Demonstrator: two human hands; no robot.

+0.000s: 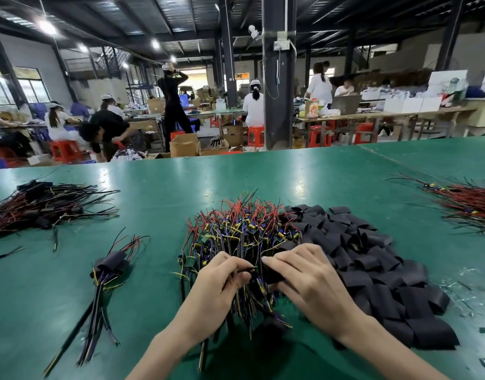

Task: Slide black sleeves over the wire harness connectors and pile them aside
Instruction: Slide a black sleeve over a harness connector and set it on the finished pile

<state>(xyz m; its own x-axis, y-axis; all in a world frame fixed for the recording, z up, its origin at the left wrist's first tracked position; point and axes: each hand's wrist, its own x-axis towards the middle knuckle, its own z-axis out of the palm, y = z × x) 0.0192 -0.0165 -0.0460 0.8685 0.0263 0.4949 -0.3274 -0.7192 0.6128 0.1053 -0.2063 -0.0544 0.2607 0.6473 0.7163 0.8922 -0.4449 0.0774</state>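
Observation:
A tangled heap of wire harnesses [237, 229] with red, yellow and blue leads lies in the middle of the green table [181, 182]. Right of it spreads a pile of flat black sleeves [372, 259]. My left hand [216, 292] pinches the connector end of one harness [248, 270] at the heap's near edge. My right hand [309, 278] grips a black sleeve [274, 274] right against that connector. A small bunch of sleeved harnesses [109, 267] lies to the left.
A larger pile of dark wire bundles [44, 207] lies at the far left, and red wires [471, 207] lie at the far right edge. Scraps litter the table near right [466, 292]. People work at benches beyond the table's far edge.

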